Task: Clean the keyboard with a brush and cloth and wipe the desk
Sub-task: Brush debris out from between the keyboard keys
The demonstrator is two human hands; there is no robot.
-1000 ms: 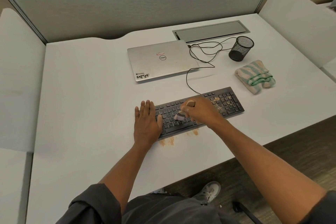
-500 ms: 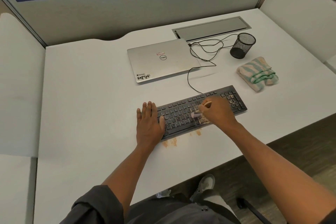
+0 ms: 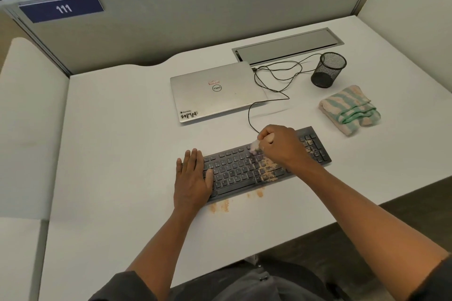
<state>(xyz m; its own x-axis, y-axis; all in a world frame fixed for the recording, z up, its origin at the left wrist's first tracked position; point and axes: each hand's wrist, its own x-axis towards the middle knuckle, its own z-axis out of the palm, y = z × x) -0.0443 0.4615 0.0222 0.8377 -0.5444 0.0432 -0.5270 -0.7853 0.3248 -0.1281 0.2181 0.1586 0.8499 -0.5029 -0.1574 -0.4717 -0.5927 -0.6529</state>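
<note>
Around: closed silver laptop (image 3: pixel 215 91) behind black keyboard (image 3: pixel 247 171); folded green-striped cloth (image 3: pixel 349 110) right of it on white worktop (image 3: pixel 117 154).
Left hand (image 3: pixel 192 179): flat, pressing keyboard's left end.
Right hand (image 3: pixel 281 145): grasping small pale brush (image 3: pixel 254 146) at keyboard's back row.

1. The flat black plastic keyboard (image 3: pixel 244 171) under my hands carries pale lettering on dark keys, with tan-orange powder (image 3: pixel 267 170) speckling its middle and right end.
2. More of the same orange dust (image 3: pixel 220 206) stains the plain white desk top (image 3: pixel 117 154) by the near edge of the keyboard.
3. The small brush (image 3: pixel 254 147) I grip in my right hand (image 3: pixel 281 146) shows pale pinkish-white bristles.
4. The folded terry cloth (image 3: pixel 349 110) is striped mint green and cream.
5. The closed silver laptop (image 3: pixel 215 91) bears a black-and-white sticker and a small red-and-white one.
6. The mesh wire pen cup (image 3: pixel 329 69) and thin cable (image 3: pixel 274 85) are black.
7. The partition's rectangular label (image 3: pixel 61 8) is navy with white digits.
8. My sleeves are dark grey.
</note>
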